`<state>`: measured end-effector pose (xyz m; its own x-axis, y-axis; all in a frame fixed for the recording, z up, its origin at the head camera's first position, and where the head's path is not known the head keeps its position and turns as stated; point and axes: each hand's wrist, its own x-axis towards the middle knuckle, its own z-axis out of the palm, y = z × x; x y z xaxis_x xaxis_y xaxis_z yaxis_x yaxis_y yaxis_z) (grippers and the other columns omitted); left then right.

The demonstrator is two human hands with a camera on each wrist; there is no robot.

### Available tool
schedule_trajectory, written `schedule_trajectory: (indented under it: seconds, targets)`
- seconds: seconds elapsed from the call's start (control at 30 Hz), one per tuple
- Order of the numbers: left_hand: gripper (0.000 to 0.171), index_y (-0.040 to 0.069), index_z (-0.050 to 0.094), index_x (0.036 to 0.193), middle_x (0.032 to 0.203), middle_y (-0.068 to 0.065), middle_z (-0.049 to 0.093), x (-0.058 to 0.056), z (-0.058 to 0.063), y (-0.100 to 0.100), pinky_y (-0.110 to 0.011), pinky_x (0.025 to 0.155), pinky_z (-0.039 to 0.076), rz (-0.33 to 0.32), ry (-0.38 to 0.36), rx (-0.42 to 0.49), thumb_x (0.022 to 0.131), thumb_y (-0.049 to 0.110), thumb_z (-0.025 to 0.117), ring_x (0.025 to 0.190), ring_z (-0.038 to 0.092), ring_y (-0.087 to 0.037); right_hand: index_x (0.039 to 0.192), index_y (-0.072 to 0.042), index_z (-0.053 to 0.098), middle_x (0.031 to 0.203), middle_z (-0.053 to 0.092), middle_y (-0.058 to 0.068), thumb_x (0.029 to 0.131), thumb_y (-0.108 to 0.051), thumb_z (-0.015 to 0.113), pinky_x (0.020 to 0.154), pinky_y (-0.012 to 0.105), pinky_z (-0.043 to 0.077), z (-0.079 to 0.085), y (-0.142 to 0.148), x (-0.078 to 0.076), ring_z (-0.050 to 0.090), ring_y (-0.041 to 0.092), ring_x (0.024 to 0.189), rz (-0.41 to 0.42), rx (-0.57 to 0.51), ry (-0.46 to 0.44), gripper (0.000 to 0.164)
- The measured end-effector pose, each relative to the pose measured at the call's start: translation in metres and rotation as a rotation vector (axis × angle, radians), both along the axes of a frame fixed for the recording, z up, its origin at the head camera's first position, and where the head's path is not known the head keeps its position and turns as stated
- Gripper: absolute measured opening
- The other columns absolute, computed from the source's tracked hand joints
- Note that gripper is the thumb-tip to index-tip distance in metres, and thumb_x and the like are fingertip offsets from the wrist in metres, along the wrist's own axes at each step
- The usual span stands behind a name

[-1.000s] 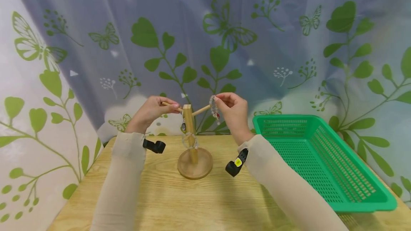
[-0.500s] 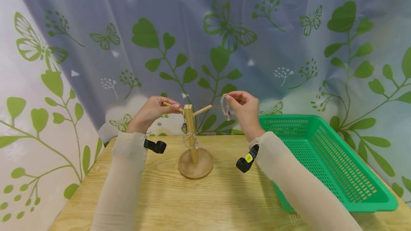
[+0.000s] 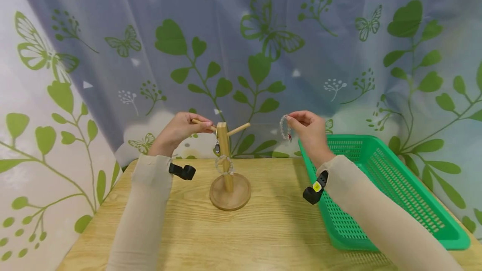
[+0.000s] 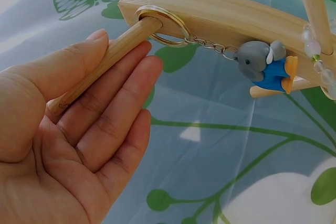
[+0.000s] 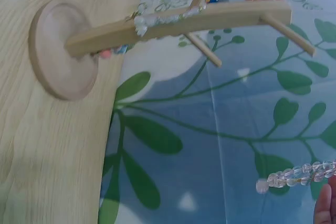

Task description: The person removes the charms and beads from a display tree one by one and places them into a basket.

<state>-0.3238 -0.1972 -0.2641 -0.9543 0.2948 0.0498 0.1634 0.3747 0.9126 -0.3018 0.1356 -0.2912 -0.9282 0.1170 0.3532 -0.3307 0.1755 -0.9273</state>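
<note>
Beaded bracelet (image 3: 281, 126) (red charm (image 3: 289, 137) dangling) pinched by right hand (image 3: 310, 131); left hand (image 3: 178, 131) holds peg (image 4: 118, 52) of stand (image 3: 224, 145)

The beige right sleeve (image 3: 380, 212) hides part of the green perforated plastic basket (image 3: 407, 187). The right wrist view's edge cuts off the clear-beaded bracelet (image 5: 295, 172) and most of the bare right hand (image 5: 326, 204); the bracelet's red charm (image 3: 289, 137) is too small for me to make out.

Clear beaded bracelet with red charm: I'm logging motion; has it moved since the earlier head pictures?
Yes: pinched in the right hand, the clear beaded bracelet has moved rightward, away from the upright wooden peg stand.
</note>
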Motion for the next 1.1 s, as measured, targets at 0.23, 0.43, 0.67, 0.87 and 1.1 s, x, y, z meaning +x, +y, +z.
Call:
schedule_trajectory:
  seconds: [0.23,0.43,0.67,0.87,1.1]
  targets:
    - [0.036,0.007,0.069,0.107,0.096,-0.003,0.073,0.002,0.001,0.002,-0.051,0.109,0.028,0.012,-0.006,-0.007,0.086,0.035,0.069,0.107,0.062,-0.021,0.103,-0.005,0.065,0.091,0.067,-0.007,0.088,-0.023,0.068,0.08,0.024,0.051,-0.003,0.025,-0.001,0.063,0.017,0.09,0.002,-0.029,-0.017,0.024]
    - [0.035,0.006,0.069,0.107,0.094,-0.002,0.073,0.002,0.0,0.001,-0.051,0.107,0.03,0.009,0.019,-0.01,0.086,0.035,0.068,0.105,0.063,-0.021,0.103,-0.007,0.064,0.092,0.067,-0.007,0.089,-0.025,0.067,0.076,0.019,0.051,-0.006,0.041,-0.003,0.062,0.015,0.089,-0.017,-0.023,-0.034,0.023]
    - [0.037,0.006,0.069,0.107,0.095,-0.003,0.073,0.001,-0.002,0.0,-0.05,0.106,0.033,0.007,0.015,-0.005,0.086,0.036,0.069,0.104,0.064,-0.022,0.105,-0.005,0.064,0.093,0.068,-0.005,0.089,-0.023,0.067,0.075,0.018,0.051,-0.015,0.058,-0.007,0.062,0.01,0.085,-0.029,-0.05,-0.064,0.024]
    - [0.037,0.007,0.069,0.107,0.096,-0.003,0.072,0.001,-0.003,0.0,-0.051,0.107,0.03,0.017,0.005,-0.007,0.085,0.036,0.068,0.104,0.064,-0.021,0.107,-0.003,0.063,0.089,0.066,-0.008,0.089,-0.021,0.068,0.072,0.016,0.051,-0.02,0.072,-0.011,0.061,0.01,0.085,-0.07,-0.098,-0.095,0.026]
    - [0.036,0.006,0.069,0.107,0.096,-0.004,0.072,0.0,-0.001,0.0,-0.049,0.106,0.032,0.014,0.019,-0.011,0.086,0.036,0.068,0.104,0.064,-0.021,0.109,-0.001,0.062,0.087,0.067,-0.008,0.086,-0.021,0.071,0.072,0.017,0.052,-0.031,0.094,-0.021,0.062,0.008,0.082,-0.107,-0.189,-0.119,0.032]
